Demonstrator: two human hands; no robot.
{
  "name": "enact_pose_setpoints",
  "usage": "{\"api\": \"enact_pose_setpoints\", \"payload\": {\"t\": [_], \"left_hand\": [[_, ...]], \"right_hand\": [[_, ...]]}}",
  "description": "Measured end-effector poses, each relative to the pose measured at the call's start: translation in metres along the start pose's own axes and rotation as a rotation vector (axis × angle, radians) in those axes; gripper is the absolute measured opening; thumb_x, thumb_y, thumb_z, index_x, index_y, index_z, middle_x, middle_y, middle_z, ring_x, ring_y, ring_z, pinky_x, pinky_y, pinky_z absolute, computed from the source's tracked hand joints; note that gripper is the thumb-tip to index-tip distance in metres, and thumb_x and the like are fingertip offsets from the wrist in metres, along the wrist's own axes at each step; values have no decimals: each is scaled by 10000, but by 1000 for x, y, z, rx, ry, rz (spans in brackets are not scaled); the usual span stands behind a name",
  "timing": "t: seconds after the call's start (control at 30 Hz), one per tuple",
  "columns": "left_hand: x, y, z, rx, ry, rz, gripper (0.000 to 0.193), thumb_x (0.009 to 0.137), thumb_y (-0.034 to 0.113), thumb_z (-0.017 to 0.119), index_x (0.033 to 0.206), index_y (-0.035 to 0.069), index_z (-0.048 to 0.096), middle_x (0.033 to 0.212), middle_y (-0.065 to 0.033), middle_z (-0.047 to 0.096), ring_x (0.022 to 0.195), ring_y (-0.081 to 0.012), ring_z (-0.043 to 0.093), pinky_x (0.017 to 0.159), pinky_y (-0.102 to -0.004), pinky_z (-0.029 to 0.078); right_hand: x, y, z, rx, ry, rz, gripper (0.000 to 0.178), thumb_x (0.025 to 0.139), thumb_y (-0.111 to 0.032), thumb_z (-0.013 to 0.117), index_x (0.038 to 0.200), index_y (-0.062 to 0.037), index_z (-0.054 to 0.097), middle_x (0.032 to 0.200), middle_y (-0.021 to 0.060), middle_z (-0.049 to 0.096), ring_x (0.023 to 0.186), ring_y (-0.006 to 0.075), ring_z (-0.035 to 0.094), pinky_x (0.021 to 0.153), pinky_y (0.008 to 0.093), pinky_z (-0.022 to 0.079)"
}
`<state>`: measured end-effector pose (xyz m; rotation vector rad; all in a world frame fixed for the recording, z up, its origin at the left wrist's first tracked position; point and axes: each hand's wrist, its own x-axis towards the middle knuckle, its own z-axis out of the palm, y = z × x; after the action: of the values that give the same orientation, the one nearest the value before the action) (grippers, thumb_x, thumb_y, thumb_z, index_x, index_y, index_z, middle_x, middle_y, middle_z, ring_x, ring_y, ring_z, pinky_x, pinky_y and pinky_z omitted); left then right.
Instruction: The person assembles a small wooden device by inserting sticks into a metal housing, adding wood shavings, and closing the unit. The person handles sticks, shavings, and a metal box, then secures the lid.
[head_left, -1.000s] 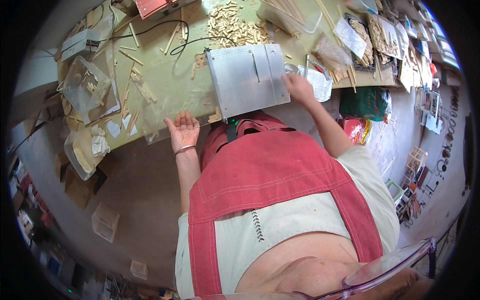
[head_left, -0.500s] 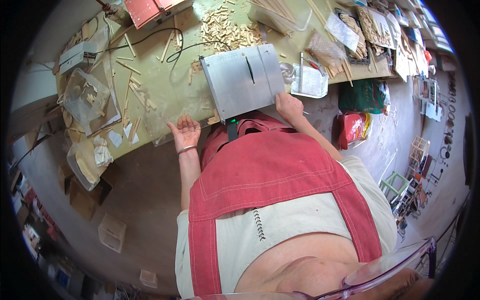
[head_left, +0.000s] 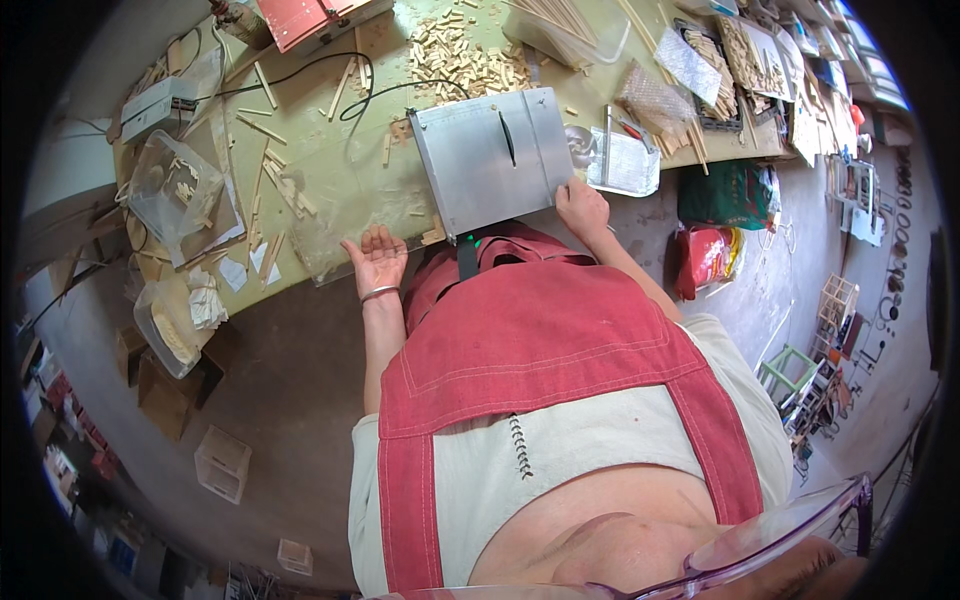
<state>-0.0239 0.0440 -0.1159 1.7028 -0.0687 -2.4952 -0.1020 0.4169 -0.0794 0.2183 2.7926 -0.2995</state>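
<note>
A small table saw with a flat silver metal top (head_left: 465,175) stands at the bench's front edge. A dark slot (head_left: 507,138) runs through the middle of the top. My left hand (head_left: 378,262) rests palm up at the bench edge, left of the saw. Its fingers are loosely spread, and nothing lies in it. My right hand (head_left: 583,208) is closed at the front right corner of the saw top. Its curled fingers hide whatever they hold there. A small wood piece (head_left: 432,237) sits beside the saw's front left corner.
Behind the saw lies a heap of short wood pieces (head_left: 465,60). A black cable (head_left: 372,85) loops across the bench. Wood strips and a clear plastic tub (head_left: 175,195) are on the left. A silver padded sheet (head_left: 628,165) and bubble wrap (head_left: 655,95) are on the right.
The whole view has shifted slightly, so the bench and saw appear a little farther right. Both hands keep the same pose beside the saw.
</note>
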Motion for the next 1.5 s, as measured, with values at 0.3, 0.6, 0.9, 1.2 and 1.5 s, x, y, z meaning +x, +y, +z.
{"api": "enact_pose_setpoints", "payload": {"t": [0.3,0.6,0.9,1.2,1.5], "left_hand": [[0,2,-1,-20,-6,-6,477,850,536,682,962,81,595,1078,-77,675,1033,-240,620,867,-440,464],[-2,2,-3,-9,-32,-21,471,838,542,689,887,83,601,997,-60,684,969,-234,635,851,-428,478],[-12,1,7,4,8,-9,466,842,530,699,938,84,603,1073,-65,675,1026,-237,620,853,-441,472],[-8,1,-2,-25,-119,12,463,835,540,681,889,82,636,1026,-57,695,988,-222,634,851,-447,485],[-21,0,-6,1,-205,60,468,843,537,664,900,73,649,1010,-63,704,998,-231,637,869,-457,496]], "right_hand": [[0,-2,-9,40,23,-35,256,885,-296,555,965,-54,572,842,222,675,795,429,661,734,534,508],[0,0,-25,161,25,-10,282,893,-341,581,969,-70,563,876,201,673,838,402,655,740,504,494],[72,28,-8,366,-5,154,548,969,-492,455,888,15,648,837,243,653,798,406,626,741,461,472],[67,25,21,363,244,94,576,991,-501,434,834,8,652,793,264,629,767,448,608,690,497,455],[54,23,12,490,277,50,510,1004,-457,437,846,-25,657,794,241,627,756,436,591,675,497,443]]}}
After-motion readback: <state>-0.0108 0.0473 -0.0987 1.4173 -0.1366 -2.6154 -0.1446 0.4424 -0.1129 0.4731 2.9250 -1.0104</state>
